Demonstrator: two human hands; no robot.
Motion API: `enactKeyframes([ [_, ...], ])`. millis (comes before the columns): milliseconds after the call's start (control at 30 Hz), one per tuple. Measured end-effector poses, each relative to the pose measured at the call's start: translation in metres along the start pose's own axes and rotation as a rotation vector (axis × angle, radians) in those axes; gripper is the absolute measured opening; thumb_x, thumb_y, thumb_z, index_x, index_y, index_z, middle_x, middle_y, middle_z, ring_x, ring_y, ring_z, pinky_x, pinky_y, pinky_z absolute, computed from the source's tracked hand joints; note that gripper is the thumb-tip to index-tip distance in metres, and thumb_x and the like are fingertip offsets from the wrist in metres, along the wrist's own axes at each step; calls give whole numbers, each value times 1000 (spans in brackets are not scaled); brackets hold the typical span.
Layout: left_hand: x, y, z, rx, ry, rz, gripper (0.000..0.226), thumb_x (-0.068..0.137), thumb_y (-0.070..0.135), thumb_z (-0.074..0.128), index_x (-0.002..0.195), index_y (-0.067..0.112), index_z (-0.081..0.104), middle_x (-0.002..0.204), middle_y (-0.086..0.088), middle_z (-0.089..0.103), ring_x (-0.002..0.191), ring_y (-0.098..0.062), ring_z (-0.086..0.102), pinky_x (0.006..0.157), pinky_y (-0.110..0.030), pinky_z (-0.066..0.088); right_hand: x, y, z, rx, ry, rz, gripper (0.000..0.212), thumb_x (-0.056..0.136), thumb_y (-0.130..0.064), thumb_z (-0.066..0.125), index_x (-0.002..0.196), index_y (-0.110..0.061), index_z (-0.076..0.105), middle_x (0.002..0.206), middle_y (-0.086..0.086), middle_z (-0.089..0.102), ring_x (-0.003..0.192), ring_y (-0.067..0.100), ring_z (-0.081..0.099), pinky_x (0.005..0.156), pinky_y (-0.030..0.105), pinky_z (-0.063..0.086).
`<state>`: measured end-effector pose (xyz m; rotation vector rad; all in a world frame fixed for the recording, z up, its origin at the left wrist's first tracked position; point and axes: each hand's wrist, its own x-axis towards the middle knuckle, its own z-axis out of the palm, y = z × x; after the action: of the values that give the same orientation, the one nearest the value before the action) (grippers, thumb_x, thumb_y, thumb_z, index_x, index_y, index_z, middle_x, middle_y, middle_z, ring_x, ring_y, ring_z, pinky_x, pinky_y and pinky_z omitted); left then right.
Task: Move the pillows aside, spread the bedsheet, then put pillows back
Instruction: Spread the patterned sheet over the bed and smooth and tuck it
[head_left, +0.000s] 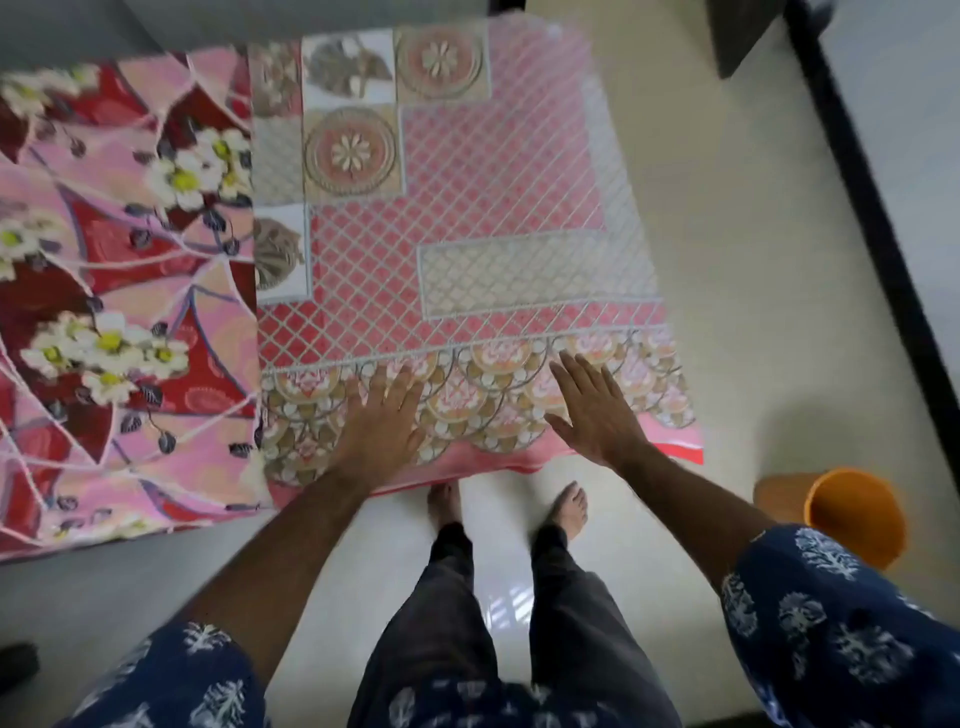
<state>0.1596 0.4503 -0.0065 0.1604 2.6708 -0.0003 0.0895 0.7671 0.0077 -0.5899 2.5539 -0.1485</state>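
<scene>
Pressing flat with fingers straight, the left hand (382, 415) and right hand (592, 405) rest near the bedsheet (467, 249)'s scalloped border at the bed's near edge, probably to smooth it, beside a red floral cover (119, 270); no pillows are visible.

A: Pretty bright overall, soft daylight feel, nothing blown out except a window-ish reflection on the glossy floor (511, 603) between the legs.

B: Yeah, and the shadows are faint. There's a soft one on the floor above the orange bucket (852, 519).

A: Sharpness isn't great though. The whole frame is a bit smeary, the bedsheet (493, 208) lattice goes mushy toward its far right edge.

B: Wide-angle warp too. The dark strip (872, 223) on the right leans hard, and the sleeves at the bottom corners look stretched and soft.
</scene>
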Motion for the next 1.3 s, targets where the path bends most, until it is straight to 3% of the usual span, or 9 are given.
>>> enactKeyframes([
  [200, -8, -41, 123, -184, -114, -327, 73, 91, 39, 64, 149, 7, 35, 155, -31, 33, 141, -55, 31, 110, -70, 30, 38, -17, 116, 13, -122, -5, 78, 102, -49, 42, 161, -13, 5, 169, 9, -1, 156, 30, 0, 126, 53, 7],
  [533, -41, -104, 154, -563, 161, -1014, 96, 82, 42, 78, 153, 3, 25, 155, -28, 32, 141, -47, 34, 106, -64, 37, 33, -59, 159, 83, 40, 34, 72, 97, -37, 56, 155, -5, 28, 164, 20, 21, 153, 39, 15, 120, 61, 22],
  [733, -53, -136, 155, -946, 216, -933, 37, 80, 24, 78, 110, 8, 62, 107, -14, 72, 99, -33, 68, 81, -42, 54, 29, -111, 161, 91, 32, -102, 57, 86, -22, 63, 141, -15, 47, 149, 11, 41, 135, 33, 37, 110, 51, 39],
  [833, -61, -142, 169, -862, 146, -875, 30, 87, 30, 74, 96, 2, 67, 91, -17, 71, 87, -36, 67, 69, -39, 49, 19, -125, 173, 179, 76, 66, 45, 85, -20, 66, 128, -12, 53, 132, 11, 49, 117, 33, 47, 95, 47, 45],
  [967, -78, -146, 179, -863, 172, -828, 21, 95, 18, 65, 108, 1, 60, 101, -17, 69, 94, -34, 64, 77, -42, 48, 12, -121, 187, 629, 61, 491, 28, 93, -33, 65, 113, -14, 60, 112, 6, 63, 106, 31, 59, 89, 45, 48],
  [1100, -94, -131, 168, -1355, 288, -810, 11, 103, 19, 57, 112, 14, 52, 102, 2, 65, 93, -7, 63, 85, -34, 48, 18, -121, 187, 1284, -218, 868, 54, 92, -56, 63, 126, -15, 55, 122, 7, 63, 115, 29, 58, 98, 44, 46],
  [1167, -99, -124, 157, -1516, 353, -848, 9, 102, 21, 58, 110, 17, 54, 100, 4, 66, 92, -12, 65, 80, -35, 53, 19, -123, 190, 1390, -403, 921, 82, 70, -76, 70, 125, -17, 54, 132, 8, 60, 120, 29, 57, 105, 48, 44],
  [1233, -107, -118, 144, -1658, 329, -804, 10, 100, 23, 61, 107, 16, 58, 84, 1, 66, 70, -17, 66, 59, -36, 58, 20, -132, 193, 1478, -594, 901, 100, 54, -83, 74, 126, -15, 58, 134, 6, 62, 120, 24, 60, 107, 46, 45],
  [1300, -116, -116, 138, -1765, 271, -726, 14, 94, 27, 67, 96, 14, 61, 63, -3, 58, 40, -15, 49, 44, -32, 53, 19, -152, 194, 1602, -755, 853, 85, 71, -76, 66, 128, -12, 61, 133, 6, 65, 120, 24, 63, 107, 45, 47],
])
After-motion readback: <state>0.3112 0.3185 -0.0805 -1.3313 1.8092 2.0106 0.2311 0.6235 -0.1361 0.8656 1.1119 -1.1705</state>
